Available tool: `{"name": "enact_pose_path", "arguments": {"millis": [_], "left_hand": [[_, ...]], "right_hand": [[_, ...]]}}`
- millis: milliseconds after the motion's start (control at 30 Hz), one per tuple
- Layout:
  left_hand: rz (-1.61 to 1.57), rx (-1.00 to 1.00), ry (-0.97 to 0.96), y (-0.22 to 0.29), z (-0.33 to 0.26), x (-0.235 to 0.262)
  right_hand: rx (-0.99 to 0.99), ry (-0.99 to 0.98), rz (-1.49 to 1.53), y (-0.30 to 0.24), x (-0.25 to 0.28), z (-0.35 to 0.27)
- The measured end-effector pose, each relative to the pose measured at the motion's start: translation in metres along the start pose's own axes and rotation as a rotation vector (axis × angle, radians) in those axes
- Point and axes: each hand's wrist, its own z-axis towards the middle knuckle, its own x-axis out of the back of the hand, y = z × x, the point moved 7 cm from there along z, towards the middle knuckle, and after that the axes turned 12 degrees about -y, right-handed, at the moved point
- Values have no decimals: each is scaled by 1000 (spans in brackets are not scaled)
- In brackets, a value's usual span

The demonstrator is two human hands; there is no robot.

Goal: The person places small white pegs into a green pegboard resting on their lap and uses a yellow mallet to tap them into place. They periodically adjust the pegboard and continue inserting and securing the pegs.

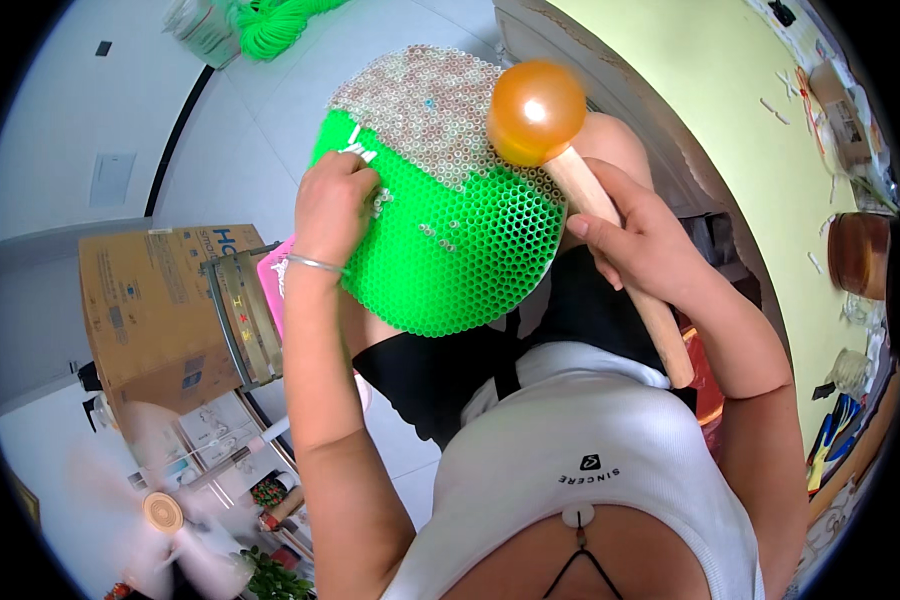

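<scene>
A round green honeycomb plate (470, 270) rests tilted on my lap; small pale pegs fill its upper part (430, 100) and the lower cells are empty. My left hand (335, 205) presses its fingertips on the plate's left edge, among a few white pegs; a thin bracelet circles the wrist. My right hand (650, 245) grips the wooden handle of a mallet (580, 185) with an orange rubber head (535, 110), which sits over the plate's upper right rim.
A cardboard box (150, 310) and a slatted wooden stool (245, 315) with a pink tray stand at my left. Green cord (275, 25) lies on the white tiled floor ahead. A spinning fan (160, 510) is lower left. A yellow-green wall runs along the right.
</scene>
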Motion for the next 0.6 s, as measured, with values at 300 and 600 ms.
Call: {"name": "enact_pose_path", "arguments": {"millis": [300,600], "left_hand": [[-820,130,190,40,10,7],[-342,-43,294,82,30,1]], "right_hand": [[-1,-22,12,7,3,2],[-9,-48,-7,7,3,2]]}}
